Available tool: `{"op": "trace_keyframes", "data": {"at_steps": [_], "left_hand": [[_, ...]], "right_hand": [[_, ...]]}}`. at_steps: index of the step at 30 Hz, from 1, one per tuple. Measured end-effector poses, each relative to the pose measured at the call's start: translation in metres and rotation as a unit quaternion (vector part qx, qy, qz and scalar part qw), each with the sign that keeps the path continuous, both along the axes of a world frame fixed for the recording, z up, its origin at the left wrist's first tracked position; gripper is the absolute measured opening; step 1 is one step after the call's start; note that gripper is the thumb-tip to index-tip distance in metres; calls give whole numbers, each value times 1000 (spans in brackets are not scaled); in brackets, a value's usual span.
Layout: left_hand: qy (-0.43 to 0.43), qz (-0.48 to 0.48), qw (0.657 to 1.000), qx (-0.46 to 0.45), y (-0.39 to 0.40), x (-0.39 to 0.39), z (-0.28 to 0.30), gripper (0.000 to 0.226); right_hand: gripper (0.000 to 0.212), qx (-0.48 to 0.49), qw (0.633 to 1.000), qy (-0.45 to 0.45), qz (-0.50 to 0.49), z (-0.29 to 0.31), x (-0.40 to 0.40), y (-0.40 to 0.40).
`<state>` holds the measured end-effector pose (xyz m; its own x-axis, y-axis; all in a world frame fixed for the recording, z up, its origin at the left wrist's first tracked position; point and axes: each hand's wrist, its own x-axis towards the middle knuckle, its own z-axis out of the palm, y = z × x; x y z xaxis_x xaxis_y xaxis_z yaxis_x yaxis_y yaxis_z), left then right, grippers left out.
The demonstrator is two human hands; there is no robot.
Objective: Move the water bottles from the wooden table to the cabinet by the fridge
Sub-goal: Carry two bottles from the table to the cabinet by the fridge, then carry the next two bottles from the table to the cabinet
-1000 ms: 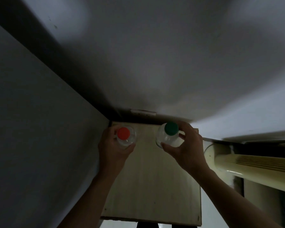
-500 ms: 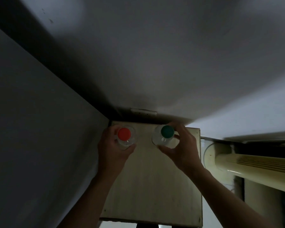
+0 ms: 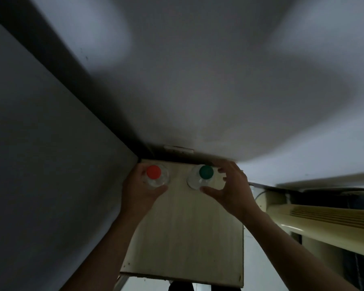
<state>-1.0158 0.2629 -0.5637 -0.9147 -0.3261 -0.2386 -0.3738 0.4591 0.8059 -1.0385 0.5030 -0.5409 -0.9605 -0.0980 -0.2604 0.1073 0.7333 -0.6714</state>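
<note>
Two clear water bottles stand upright at the back of a pale wooden cabinet top (image 3: 187, 232), seen from above. The red-capped bottle (image 3: 153, 172) is at the back left corner, and my left hand (image 3: 139, 192) is wrapped around its body. The green-capped bottle (image 3: 206, 172) stands to its right. My right hand (image 3: 231, 190) is beside that bottle with fingers spread; thumb and fingertips are just off its body.
A tall grey fridge side (image 3: 40, 164) rises along the cabinet's left edge. A white wall (image 3: 198, 80) runs behind the cabinet, with a small white fitting (image 3: 178, 149) at its base. A cream-coloured appliance (image 3: 313, 223) sits low to the right.
My right hand has carried the green-capped bottle down and left onto the cabinet top, then spread its fingers off it. My left hand has stayed on the red-capped bottle.
</note>
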Motion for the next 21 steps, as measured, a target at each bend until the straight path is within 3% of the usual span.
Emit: {"op": "trace_keyframes", "data": {"at_steps": [7, 15, 21], "left_hand": [[10, -32, 999, -20, -4, 9, 77, 82], [37, -45, 993, -106, -5, 18, 184, 72], [53, -58, 986, -149, 13, 40, 262, 51]], "right_hand": [[50, 30, 996, 17, 84, 76, -10, 7], [55, 51, 990, 76, 111, 196, 0, 27], [57, 83, 981, 93, 147, 276, 18, 37]]}}
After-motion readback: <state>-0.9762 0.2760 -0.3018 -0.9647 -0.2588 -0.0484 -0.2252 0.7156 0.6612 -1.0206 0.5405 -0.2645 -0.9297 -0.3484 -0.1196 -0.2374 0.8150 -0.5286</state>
